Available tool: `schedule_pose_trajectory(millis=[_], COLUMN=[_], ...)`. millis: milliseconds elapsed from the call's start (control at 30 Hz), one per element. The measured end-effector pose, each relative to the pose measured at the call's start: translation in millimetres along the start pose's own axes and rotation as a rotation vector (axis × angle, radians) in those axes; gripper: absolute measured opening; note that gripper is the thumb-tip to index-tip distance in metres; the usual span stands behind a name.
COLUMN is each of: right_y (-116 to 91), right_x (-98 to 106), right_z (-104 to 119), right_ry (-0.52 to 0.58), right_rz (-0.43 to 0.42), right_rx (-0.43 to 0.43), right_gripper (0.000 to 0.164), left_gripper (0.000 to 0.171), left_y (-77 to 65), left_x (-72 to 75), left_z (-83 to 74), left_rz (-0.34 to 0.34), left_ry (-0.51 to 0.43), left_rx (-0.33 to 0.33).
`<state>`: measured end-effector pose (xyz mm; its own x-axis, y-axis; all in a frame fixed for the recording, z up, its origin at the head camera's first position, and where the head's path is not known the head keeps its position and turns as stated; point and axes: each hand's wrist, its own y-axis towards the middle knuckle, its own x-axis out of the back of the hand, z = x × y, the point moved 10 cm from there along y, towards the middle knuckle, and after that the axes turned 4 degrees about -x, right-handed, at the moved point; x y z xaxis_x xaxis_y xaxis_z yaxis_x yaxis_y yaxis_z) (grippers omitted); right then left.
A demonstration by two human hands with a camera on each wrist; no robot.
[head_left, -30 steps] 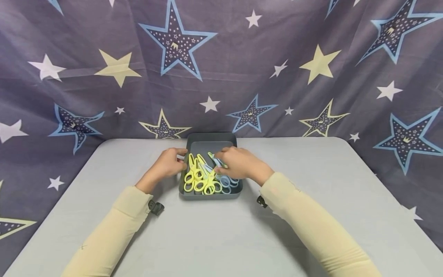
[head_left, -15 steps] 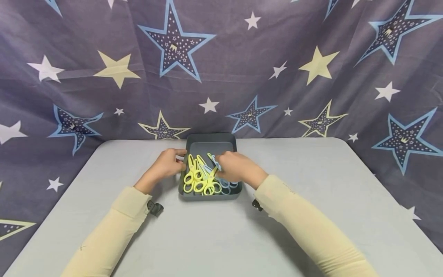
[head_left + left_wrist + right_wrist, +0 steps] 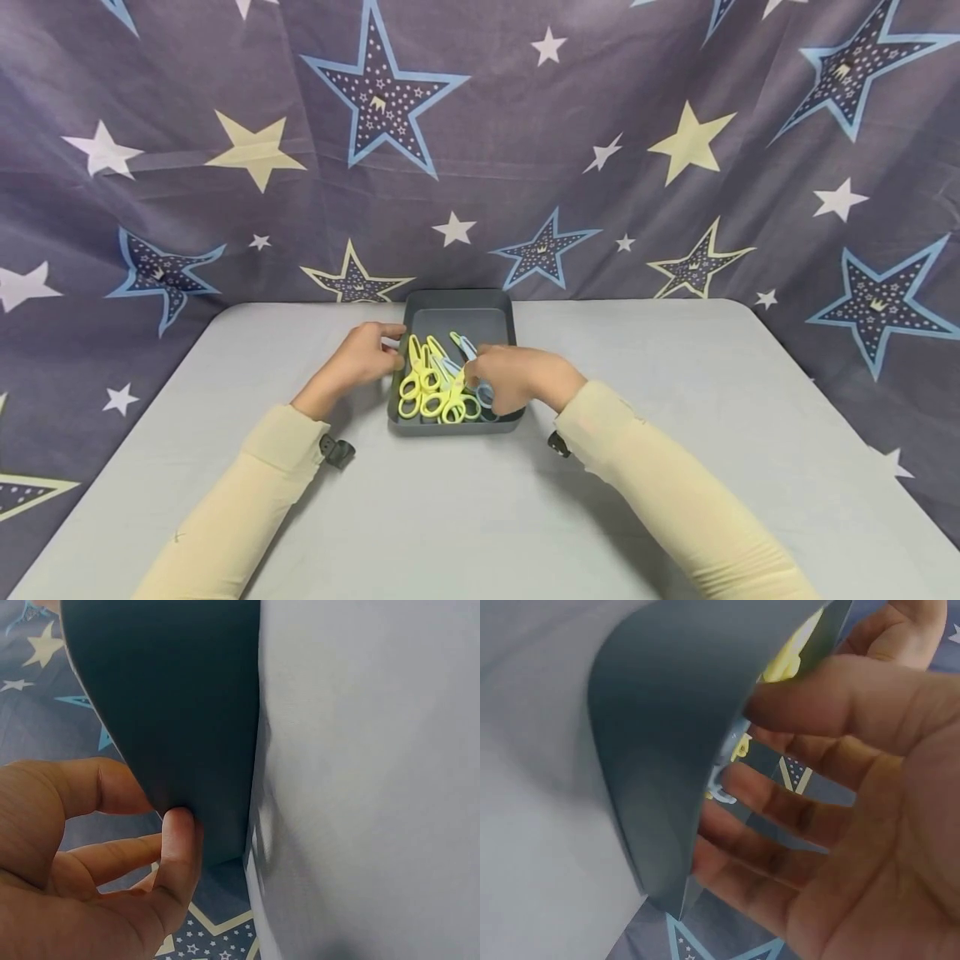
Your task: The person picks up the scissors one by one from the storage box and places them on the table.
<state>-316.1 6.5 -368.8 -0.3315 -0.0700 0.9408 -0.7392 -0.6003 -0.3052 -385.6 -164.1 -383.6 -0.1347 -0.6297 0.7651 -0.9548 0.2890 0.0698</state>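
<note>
A dark grey tray [image 3: 456, 429] stands on the table with several pairs of scissors inside. Yellow scissors [image 3: 417, 371] lie at its left and middle, and blue scissors [image 3: 486, 393] lie at its right, partly hidden by my right hand. My left hand [image 3: 363, 354] pinches the tray's left rim; in the left wrist view the thumb [image 3: 180, 832] presses the outer wall. My right hand [image 3: 513, 375] reaches over the tray's right rim above the blue scissors. In the right wrist view its fingers [image 3: 787, 802] are spread and loosely bent, beside a blue handle; no firm grip shows.
The tray is at the far edge of a table covered with a light grey cloth [image 3: 450, 517]. Behind it hangs a dark curtain [image 3: 480, 108] with stars. A small black device sits under each sleeve cuff [image 3: 288, 442].
My right hand has shifted from the blades of the blue scissors toward their handles, nearer the tray's front right. The scissors hardly moved. My left hand stays on the rim.
</note>
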Motion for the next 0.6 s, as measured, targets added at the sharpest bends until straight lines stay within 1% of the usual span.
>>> schedule_pose_trajectory(millis=[100,267,433,533,600], right_y=[-1,1,2,3,3], right_x=[-3,-2,0,1,0], right_z=[0,0,5,9,11], right_ry=[0.005,-0.009,-0.038,-0.052,-0.056], right_rz=[0.013,-0.042,-0.112,-0.143,-0.154], right_rx=[-0.012,-0.009,0.055,0.096,0.114], right_gripper=[0.059,0.057,0.047,0.045,0.047], left_gripper=[0.066,0.067,0.067,0.067,0.067], left_y=[-0.1,-0.2,-1.1,-1.7,-1.9], left_x=[0.1,0.8,-0.2,-0.3,-0.8], left_z=[0.0,-0.5,2.1,3.3,3.5], left_rz=[0.0,0.001,0.008,0.005,0.001], left_ry=[-0.003,-0.008,-0.026,-0.035,-0.038], left_rx=[0.002,-0.008,-0.004,0.001,0.003])
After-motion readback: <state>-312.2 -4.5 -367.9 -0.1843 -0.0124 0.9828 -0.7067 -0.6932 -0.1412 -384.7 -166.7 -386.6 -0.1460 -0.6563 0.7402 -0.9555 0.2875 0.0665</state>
